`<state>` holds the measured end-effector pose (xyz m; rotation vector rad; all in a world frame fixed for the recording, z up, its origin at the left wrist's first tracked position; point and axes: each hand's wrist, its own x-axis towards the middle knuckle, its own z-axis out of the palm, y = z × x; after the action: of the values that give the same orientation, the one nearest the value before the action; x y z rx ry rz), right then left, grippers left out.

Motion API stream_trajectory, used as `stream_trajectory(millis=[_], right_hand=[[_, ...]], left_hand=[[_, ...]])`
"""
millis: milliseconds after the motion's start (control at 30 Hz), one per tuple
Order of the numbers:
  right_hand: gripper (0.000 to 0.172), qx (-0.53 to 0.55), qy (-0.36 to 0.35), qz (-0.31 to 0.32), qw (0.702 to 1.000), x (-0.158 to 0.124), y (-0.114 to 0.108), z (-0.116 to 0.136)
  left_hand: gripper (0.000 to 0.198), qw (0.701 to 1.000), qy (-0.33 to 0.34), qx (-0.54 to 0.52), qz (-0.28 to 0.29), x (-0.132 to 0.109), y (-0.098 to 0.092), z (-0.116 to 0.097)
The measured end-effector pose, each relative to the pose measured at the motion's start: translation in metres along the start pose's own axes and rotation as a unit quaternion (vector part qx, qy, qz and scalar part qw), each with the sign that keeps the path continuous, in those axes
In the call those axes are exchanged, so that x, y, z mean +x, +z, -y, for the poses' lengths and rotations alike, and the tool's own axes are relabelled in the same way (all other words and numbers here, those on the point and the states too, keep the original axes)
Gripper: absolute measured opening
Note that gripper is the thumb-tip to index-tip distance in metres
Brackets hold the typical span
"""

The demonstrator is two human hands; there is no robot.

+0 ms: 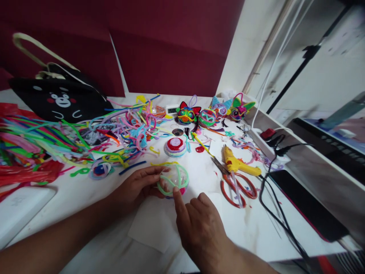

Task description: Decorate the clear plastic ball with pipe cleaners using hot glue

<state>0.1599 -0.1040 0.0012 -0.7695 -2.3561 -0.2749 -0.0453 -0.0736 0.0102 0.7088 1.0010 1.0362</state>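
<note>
A clear plastic ball [172, 180] wrapped with light green pipe cleaners and a pink band rests on the white table [94, 190]. My left hand [141, 185] grips its left side with curled fingers. My right hand [199, 222] is mostly closed, its index finger stretched forward and pressing the ball's lower edge. A wound red, white and blue pipe-cleaner disc [175, 147] lies just behind the ball.
A heap of coloured pipe cleaners [85, 133] covers the left. Red-handled scissors [236, 186] and a yellow glue gun [238, 163] lie to the right, beside black cables [273, 198]. Three finished pipe-cleaner heads [211, 114] stand at the back. A black bear tote bag [61, 99] sits far left.
</note>
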Motion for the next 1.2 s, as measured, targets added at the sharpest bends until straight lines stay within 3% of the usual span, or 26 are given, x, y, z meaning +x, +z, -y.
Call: stream_trajectory(millis=[467, 800, 1200], right_hand=[[0.037, -0.026, 0.002, 0.020, 0.999, -0.003, 0.003, 0.001], [0.035, -0.031, -0.014, 0.001, 0.999, -0.003, 0.005, -0.001], [0.033, -0.027, -0.009, 0.012, 1.000, 0.000, 0.002, 0.004]], left_hand=[[0.030, 0.999, 0.018, -0.015, 0.023, -0.003, -0.001, 0.001], [0.034, 0.999, 0.016, -0.029, 0.039, -0.004, 0.001, 0.000], [0.047, 0.993, 0.063, 0.089, -0.055, -0.011, 0.017, 0.004]])
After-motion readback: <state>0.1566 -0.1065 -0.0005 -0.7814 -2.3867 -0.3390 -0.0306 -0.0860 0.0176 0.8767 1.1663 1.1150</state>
